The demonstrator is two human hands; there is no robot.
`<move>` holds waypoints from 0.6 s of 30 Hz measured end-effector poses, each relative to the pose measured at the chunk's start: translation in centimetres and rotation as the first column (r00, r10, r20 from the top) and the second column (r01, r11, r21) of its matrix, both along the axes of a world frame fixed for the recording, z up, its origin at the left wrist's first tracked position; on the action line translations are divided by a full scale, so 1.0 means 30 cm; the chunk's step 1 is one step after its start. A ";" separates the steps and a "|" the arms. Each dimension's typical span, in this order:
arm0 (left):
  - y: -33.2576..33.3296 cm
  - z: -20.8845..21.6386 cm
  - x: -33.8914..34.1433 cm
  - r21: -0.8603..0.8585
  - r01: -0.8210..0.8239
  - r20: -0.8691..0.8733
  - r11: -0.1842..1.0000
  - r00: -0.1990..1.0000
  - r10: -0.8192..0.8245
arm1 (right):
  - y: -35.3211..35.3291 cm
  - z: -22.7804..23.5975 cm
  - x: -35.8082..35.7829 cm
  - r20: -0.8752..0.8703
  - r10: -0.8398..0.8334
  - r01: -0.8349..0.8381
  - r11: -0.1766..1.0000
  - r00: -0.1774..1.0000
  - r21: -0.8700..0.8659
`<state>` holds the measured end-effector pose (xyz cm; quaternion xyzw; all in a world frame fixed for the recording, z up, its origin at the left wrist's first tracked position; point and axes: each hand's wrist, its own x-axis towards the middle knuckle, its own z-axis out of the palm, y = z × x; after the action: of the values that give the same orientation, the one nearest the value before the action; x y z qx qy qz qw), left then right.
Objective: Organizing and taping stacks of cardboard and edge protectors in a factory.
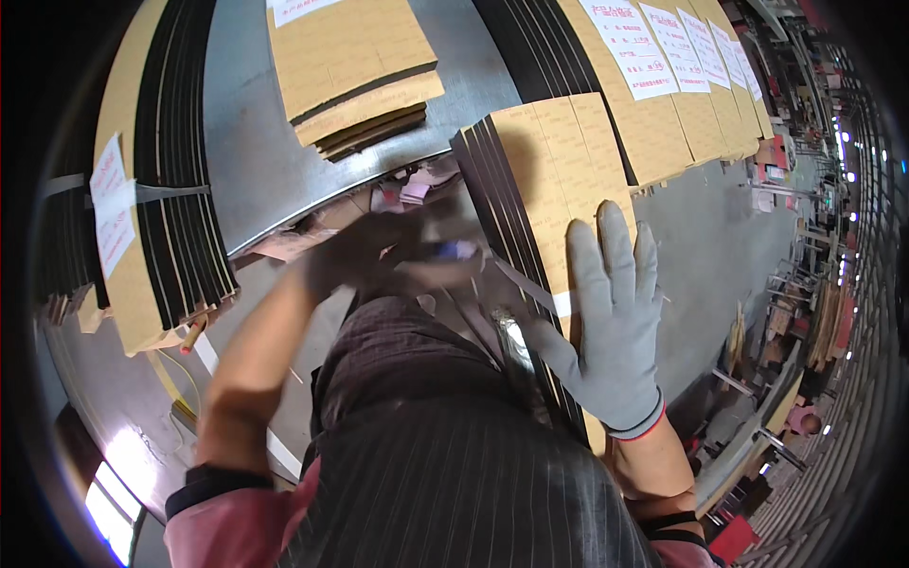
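My right hand [614, 322], in a grey knit glove, lies flat with fingers spread on the tan paper-like face of a stack of long boards [559, 156] with dark edges. A grey strip [521, 284] crosses the dark side of this stack, its pale end [563, 304] beside my right thumb. My left hand [374, 251], in a dark-looking glove, is left of the stack and smeared by motion. At its fingers is a blurred thing with a blue and white patch [456, 250]; whether the hand grips it is unclear.
A metal table [251, 123] bears a short stack of tan boards [355, 57]. Strapped dark-edged boards [175, 170] stand at left, with a white label [114, 208]. More tan boards [677, 123] with white labels lie at upper right. Scraps [417, 187] lie below the table edge.
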<state>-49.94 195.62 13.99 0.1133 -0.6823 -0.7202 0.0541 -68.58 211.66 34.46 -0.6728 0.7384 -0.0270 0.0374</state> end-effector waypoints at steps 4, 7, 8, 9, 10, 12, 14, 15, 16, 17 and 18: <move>0.003 0.648 -0.113 -0.431 0.150 -0.363 0.890 0.874 -0.323 | 0.050 -0.036 -0.030 0.191 -0.037 0.084 0.966 0.981 -0.245; 0.036 0.693 -0.343 -0.373 0.151 -0.268 0.916 0.927 -0.262 | 0.093 -0.103 -0.102 0.373 0.058 0.125 0.885 0.926 -0.448; 0.038 0.630 -0.382 -0.299 -0.046 -0.532 0.953 0.838 -0.126 | 0.019 -0.009 -0.047 0.943 -0.027 0.411 0.904 0.331 -0.119; 0.058 0.621 -0.410 -0.513 0.035 -0.367 0.858 0.895 -0.256 | 0.078 -0.035 -0.140 0.995 0.023 0.435 0.898 0.097 -0.063; 0.069 0.631 -0.430 -0.691 0.140 -0.173 0.710 0.921 -0.349 | 0.164 -0.026 -0.298 0.789 -0.294 0.409 0.911 0.540 0.060; 0.086 0.627 -0.429 -0.732 0.064 -0.254 0.679 0.899 -0.358 | 0.177 0.000 -0.330 0.918 -0.236 0.463 0.884 0.319 0.066; 0.074 0.650 -0.431 -0.715 0.193 -0.126 0.672 0.910 -0.395 | 0.122 0.106 -0.285 0.826 -0.050 0.376 0.905 0.562 -0.200; 0.057 0.653 -0.432 -0.694 0.317 0.002 0.646 0.899 -0.438 | 0.088 0.171 -0.282 0.830 -0.061 0.385 0.903 0.555 -0.191; 0.058 0.637 -0.434 -0.694 0.323 -0.007 0.643 0.890 -0.455 | 0.052 0.261 -0.284 0.669 -0.074 0.112 0.994 0.739 -0.014; 0.072 0.595 -0.410 -0.705 0.086 -0.220 0.704 0.917 -0.332 | 0.017 0.285 -0.295 0.500 0.013 -0.145 0.963 0.866 0.226; 0.068 0.561 -0.390 -0.665 -0.155 -0.424 0.731 0.884 -0.198 | -0.017 0.232 -0.304 0.511 0.019 -0.154 0.963 0.859 0.222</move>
<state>-61.62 197.67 30.83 -0.0997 -0.8655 -0.4249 0.2460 -77.70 211.16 41.43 -0.6644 0.6689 -0.1049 0.3164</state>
